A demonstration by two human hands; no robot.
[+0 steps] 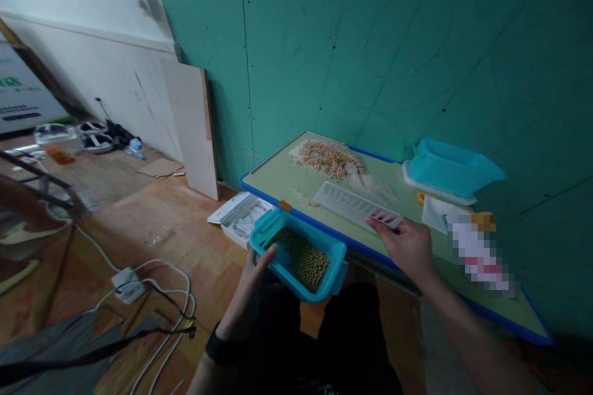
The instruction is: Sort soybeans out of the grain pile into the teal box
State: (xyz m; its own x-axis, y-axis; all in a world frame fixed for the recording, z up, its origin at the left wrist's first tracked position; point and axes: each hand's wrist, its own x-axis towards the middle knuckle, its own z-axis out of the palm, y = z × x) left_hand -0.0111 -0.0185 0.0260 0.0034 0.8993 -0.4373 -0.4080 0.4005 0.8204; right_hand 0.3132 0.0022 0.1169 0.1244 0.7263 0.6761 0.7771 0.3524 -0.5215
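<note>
My left hand (254,271) grips the near left edge of a blue plastic container (278,228) holding yellowish beans (302,259), held just below the table's front edge. My right hand (407,244) rests on the table and holds the near end of a long white comb-like tray (352,203) that lies flat on the green tabletop. Beyond the tray lies a heap of beans mixed with white grains (333,160).
The green table with a blue rim (264,188) stands against a teal wall. A turquoise tub upside down on a white lid (449,166) sits at the right, with white paper nearby. On the floor are an open white box (238,216), cables and a power strip (127,284).
</note>
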